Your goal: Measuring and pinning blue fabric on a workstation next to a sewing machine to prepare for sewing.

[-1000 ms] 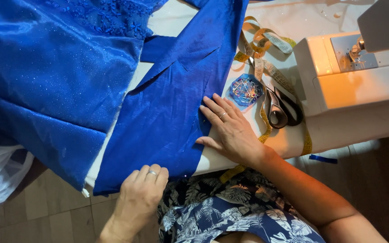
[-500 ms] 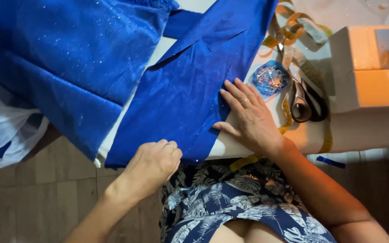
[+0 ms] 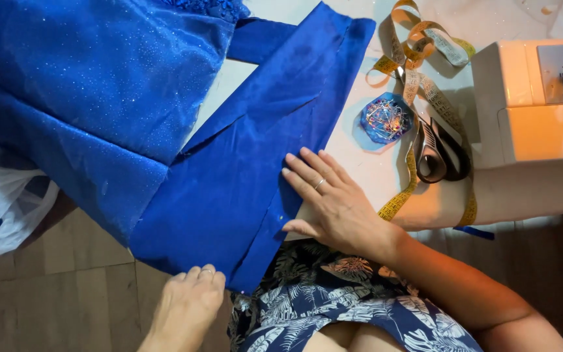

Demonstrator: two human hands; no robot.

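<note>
While the right hand [image 3: 335,203] lies spread on blue fabric [image 3: 242,189], the left hand [image 3: 189,301] pinches its hem.

Our two hands, one flat, one curled

Our right hand [image 3: 333,205] lies palm down with the fingers [image 3: 307,173] spread and straight, pointing up and to the left, a ring on one of them; the thumb sticks out toward the lower left. Its bare forearm runs in from the lower right corner. Our left hand [image 3: 190,303] sits lower, knuckles up, fingers curled under in a loose pinching grip, the wrist coming up from the bottom edge.
</note>
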